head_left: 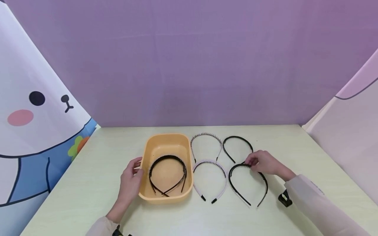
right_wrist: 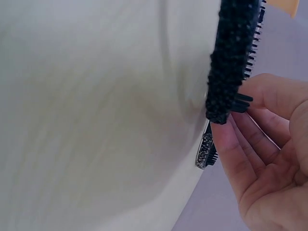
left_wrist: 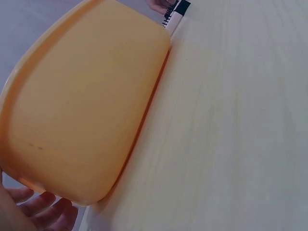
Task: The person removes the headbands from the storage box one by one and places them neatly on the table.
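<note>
My right hand (head_left: 262,162) pinches the top of the nearer black toothed headband (head_left: 240,165) between thumb and fingers. In the right wrist view, the thick rough-textured black headband (right_wrist: 233,53) runs down to my fingertips. Another black headband (head_left: 238,137) lies just behind it. At the left, my left hand (head_left: 130,180) holds the side of a yellow plastic basin (head_left: 165,200), thumb at the rim and fingers along the outer wall. Black headbands (head_left: 167,157) lie overlapping inside the basin. The left wrist view shows the basin's outer wall (left_wrist: 86,96) with fingertips curled at its corner.
Between basin and right hand, a spiky greyish headband (head_left: 206,134) lies behind a lilac headband (head_left: 209,162) with black tips. They rest on a pale wood table (head_left: 206,219). A purple cloth backdrop (head_left: 195,65) stands behind, with cartoon-printed cloth (head_left: 44,131) at left.
</note>
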Tool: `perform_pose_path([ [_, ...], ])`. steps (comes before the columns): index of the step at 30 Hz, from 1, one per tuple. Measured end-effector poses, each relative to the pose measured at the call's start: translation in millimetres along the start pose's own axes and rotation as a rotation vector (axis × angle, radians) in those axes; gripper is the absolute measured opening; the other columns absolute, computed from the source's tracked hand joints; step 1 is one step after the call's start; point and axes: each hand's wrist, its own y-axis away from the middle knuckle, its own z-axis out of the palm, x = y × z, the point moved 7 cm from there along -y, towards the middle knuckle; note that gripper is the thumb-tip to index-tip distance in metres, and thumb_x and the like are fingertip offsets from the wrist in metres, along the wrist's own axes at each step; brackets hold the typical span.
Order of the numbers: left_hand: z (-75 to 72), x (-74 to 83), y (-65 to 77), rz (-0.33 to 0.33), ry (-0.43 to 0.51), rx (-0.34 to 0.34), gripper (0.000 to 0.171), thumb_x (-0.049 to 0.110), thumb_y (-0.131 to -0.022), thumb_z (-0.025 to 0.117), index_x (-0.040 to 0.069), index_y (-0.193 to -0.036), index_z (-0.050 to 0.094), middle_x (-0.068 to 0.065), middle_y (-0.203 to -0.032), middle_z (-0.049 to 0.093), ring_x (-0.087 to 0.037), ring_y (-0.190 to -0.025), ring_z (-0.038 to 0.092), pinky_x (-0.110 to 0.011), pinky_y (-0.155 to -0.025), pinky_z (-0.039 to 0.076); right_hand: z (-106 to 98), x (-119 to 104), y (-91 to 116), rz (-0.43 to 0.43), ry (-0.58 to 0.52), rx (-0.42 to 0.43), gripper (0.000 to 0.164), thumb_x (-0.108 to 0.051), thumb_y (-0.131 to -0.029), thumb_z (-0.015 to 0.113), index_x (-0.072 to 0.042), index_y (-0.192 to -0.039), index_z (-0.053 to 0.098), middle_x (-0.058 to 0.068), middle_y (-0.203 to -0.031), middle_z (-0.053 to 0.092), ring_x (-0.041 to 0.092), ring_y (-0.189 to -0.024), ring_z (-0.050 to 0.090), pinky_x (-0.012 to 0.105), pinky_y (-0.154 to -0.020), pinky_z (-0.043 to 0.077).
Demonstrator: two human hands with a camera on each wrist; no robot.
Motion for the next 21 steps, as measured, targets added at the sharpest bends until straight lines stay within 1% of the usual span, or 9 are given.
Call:
perform_pose_path([
  [4,-1.0,1.3,1.0,0.013,-0.004,0.010,0.043,0.007,-0.092,0.042,0.003,-0.134,0.048,-0.019,-0.123,0.057,-0.027,-0.102,0.057,-0.021,-0.076,0.045,-0.5,4.7,-2.7,0.026,0.015,0.009,0.020,0.008,-0.073,0.065,-0.002,-0.090,0.070,0.006,-0.085,0.070,0.014,-0.075,0.064,0.022,-0.066,0.051],
  [11,-0.1,-0.2,-0.1,0.008,0.004,0.005,0.042,0.008,-0.093,0.042,0.004,-0.135,0.048,-0.017,-0.123,0.057,-0.026,-0.102,0.056,-0.020,-0.077,0.045,-1.1,13.9,-6.4,0.070,0.041,0.028,0.022,0.007,-0.071,0.064,-0.004,-0.089,0.071,0.004,-0.084,0.069,0.012,-0.075,0.062,0.023,-0.065,0.050],
  [21,-1.5,2.6,2.0,0.020,0.004,0.010,0.042,0.007,-0.093,0.043,0.003,-0.134,0.048,-0.018,-0.122,0.057,-0.026,-0.102,0.056,-0.020,-0.076,0.045,-4.0,19.9,-8.4,0.080,0.049,0.045,0.023,0.007,-0.071,0.063,-0.004,-0.090,0.070,0.004,-0.085,0.069,0.012,-0.076,0.061,0.023,-0.066,0.049],
])
